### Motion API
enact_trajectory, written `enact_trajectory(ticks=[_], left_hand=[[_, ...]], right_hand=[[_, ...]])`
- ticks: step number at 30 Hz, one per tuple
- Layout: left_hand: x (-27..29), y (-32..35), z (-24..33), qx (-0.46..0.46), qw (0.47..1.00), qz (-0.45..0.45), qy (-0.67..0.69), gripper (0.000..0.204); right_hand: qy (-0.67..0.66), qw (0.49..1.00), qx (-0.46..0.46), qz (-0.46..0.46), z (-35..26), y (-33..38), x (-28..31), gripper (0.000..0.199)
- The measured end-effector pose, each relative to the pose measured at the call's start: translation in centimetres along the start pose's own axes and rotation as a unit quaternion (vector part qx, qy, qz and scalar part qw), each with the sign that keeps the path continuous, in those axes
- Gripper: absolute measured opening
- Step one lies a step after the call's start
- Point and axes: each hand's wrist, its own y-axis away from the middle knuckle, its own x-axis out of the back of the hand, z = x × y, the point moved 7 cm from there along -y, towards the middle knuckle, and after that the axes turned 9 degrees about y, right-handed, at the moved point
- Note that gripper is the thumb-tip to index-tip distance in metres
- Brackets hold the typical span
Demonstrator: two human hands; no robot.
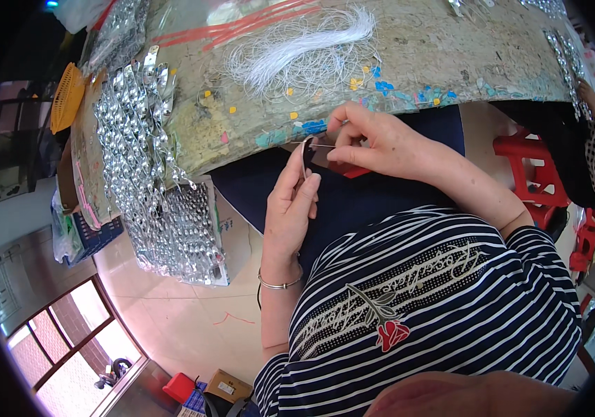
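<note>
Left hand (290, 205) at tabletop (443, 48) near edge, grip clamped on thin pale strip (302, 154). Right hand (374, 139) just beside, fingertips pinched together on fine needle-like piece (321, 146) touching strip. White thread bundle (304, 45) on tabletop above. Silver sequin strips (137, 132) hang over left edge.

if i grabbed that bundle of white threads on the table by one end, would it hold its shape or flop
Probably flop: the white thread bundle lies curved, with loose strands fanned around its left end. It looks light, likely to drag rather than roll. Stray strands might snag or tangle on the rough table.
</note>
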Motion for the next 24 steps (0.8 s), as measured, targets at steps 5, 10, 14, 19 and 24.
enact_trajectory(ticks=[5, 10, 14, 19, 24], left_hand=[[2.6, 0.7, 0.5, -0.016, 0.997, 0.074, 0.011, 0.051], [4.9, 1.6, 0.3, -0.005, 0.992, 0.127, -0.016, 0.049], [3.3, 1.3, 0.3, -0.003, 0.989, 0.099, -0.11, 0.046], [0.6, 0.8, 0.8, -0.078, 0.97, 0.023, -0.228, 0.044], [-0.2, 0.8, 0.7, -0.111, 0.955, -0.01, -0.276, 0.044]], right_hand=[[0.11, 0.991, 0.043, 0.059, 1.5, 0.5, 2.7, 0.018], [0.034, 0.996, -0.02, 0.081, 1.6, 1.3, 5.7, 0.016], [-0.015, 0.999, -0.006, 0.046, -0.3, 1.2, 4.1, 0.017], [-0.037, 0.999, 0.018, -0.022, -1.7, -0.2, 0.0, 0.026], [-0.037, 0.999, -0.007, -0.026, -0.8, -0.8, -0.8, 0.017]])
